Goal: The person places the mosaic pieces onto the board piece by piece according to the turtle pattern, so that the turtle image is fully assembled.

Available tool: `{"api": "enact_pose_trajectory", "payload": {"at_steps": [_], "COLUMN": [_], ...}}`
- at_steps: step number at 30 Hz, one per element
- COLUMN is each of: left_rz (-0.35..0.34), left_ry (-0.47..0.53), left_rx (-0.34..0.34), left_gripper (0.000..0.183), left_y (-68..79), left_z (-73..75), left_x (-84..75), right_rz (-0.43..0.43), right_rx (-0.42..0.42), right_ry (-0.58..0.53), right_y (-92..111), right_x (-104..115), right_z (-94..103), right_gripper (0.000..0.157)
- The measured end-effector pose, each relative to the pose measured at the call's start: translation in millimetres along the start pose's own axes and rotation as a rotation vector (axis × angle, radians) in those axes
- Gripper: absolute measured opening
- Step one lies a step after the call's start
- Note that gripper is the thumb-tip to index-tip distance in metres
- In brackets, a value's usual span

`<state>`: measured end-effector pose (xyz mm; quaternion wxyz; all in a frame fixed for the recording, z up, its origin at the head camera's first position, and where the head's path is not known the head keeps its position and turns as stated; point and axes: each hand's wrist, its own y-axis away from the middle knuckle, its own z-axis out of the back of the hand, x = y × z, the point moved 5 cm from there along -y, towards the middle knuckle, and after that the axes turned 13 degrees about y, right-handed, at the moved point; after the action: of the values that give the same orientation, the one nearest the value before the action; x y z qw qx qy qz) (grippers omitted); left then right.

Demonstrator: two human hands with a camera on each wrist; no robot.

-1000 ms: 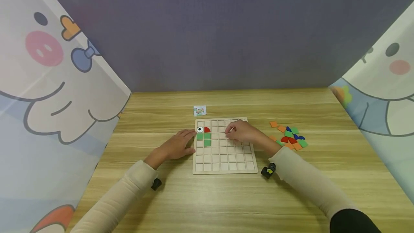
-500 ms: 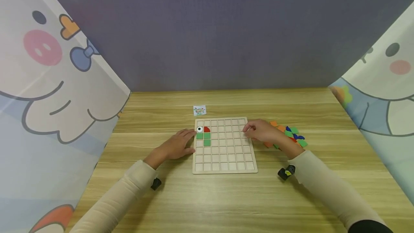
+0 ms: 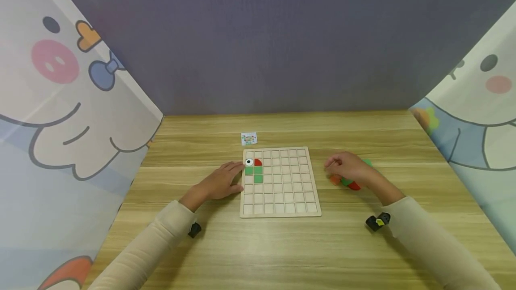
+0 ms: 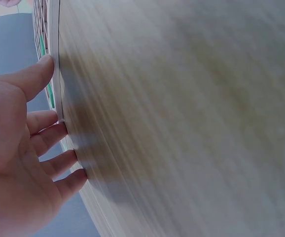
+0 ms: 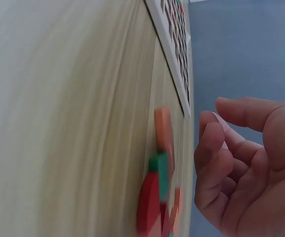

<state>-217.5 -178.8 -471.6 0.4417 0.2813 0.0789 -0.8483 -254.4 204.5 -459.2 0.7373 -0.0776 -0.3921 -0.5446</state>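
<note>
A pale wooden grid board [image 3: 284, 198] lies on the table. In its upper left cells sit a white eye tile [image 3: 249, 162], a red rounded tile [image 3: 258, 163] and several green square tiles [image 3: 258, 178]. My left hand [image 3: 219, 181] rests at the board's left edge, thumb and fingertips touching the rim [image 4: 55, 59]. To the right of the board, my right hand [image 3: 350, 167] hovers over the loose tiles, its fingers loosely bent with nothing between them. Below it show a red tile [image 5: 149, 200], a green tile [image 5: 159, 170] and an orange tile [image 5: 164, 131]. The hand hides most of the pile.
A small picture card [image 3: 249, 138] lies behind the board's upper left corner. A grey panel [image 3: 282, 57] rises at the table's back. Cartoon-printed walls [image 3: 60, 111] stand at both sides of the wooden table [image 3: 278, 254].
My right hand has moved right, from above the board to above the loose tiles, covering most of them. My left hand has stayed at the board's edge, and the tiles on the board are unchanged.
</note>
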Motion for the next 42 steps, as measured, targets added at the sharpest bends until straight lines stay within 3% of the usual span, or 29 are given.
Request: {"api": "enact_pose_trajectory", "payload": {"at_steps": [10, 22, 30, 42], "left_rz": [0.027, 0.021, 0.010, 0.000], "left_ry": [-0.005, 0.001, 0.010, 0.011], "left_rx": [0.009, 0.005, -0.005, -0.009], "left_gripper": [0.072, 0.072, 0.071, 0.070], "left_y": [-0.4, 0.4, 2.3, 1.9], "left_z": [-0.5, -1.9, -0.3, -1.2], "left_x": [-0.5, 0.0, -2.4, -1.9], "right_rz": [0.003, 0.012, -0.012, -0.004], "right_rx": [-0.052, -0.081, -0.099, -0.120], "right_ry": [0.127, 0.222, 0.237, 0.297], "right_y": [25.4, 45.1, 48.2, 48.9], "right_x": [-25.7, -50.5, -53.8, -52.2], "right_z": [12.0, 12.0, 9.8, 6.9], "right_gripper": [0.025, 0.020, 0.026, 0.019]}}
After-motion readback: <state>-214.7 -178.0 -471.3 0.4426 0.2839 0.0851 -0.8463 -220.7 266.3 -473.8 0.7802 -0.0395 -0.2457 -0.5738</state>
